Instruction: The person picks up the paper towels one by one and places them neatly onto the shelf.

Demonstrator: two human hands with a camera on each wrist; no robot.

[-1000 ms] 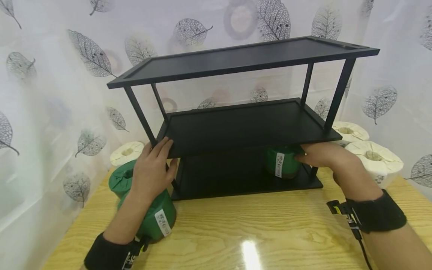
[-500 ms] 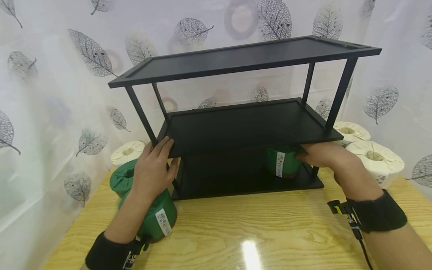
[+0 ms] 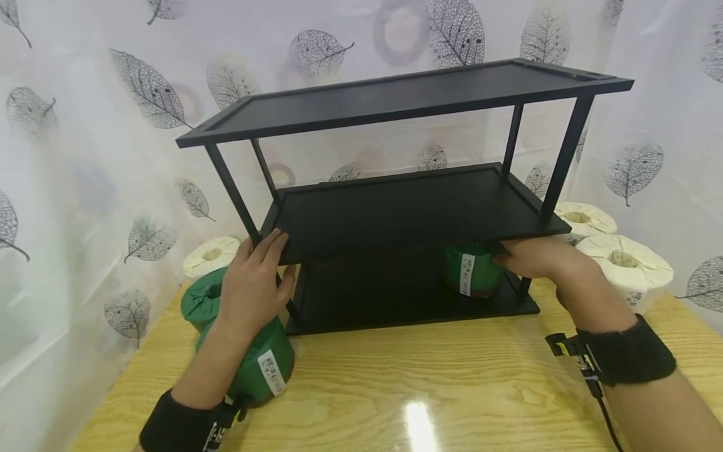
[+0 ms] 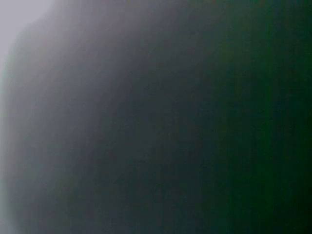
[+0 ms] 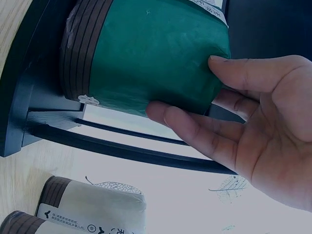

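A black two-tier shelf rack with a top board stands tilted in view. My left hand holds its front left corner, fingers over the middle shelf's edge and thumb below. Under that shelf, my right hand grips a green-wrapped toilet roll at the right end of the bottom shelf. In the right wrist view, the thumb and fingers pinch the end of this green roll. Beside my left forearm are two more green rolls. The left wrist view is dark and blurred.
Cream-wrapped rolls stand right of the rack, and another cream roll is behind the green ones at left. The wooden table runs along the front. A leaf-print curtain hangs behind.
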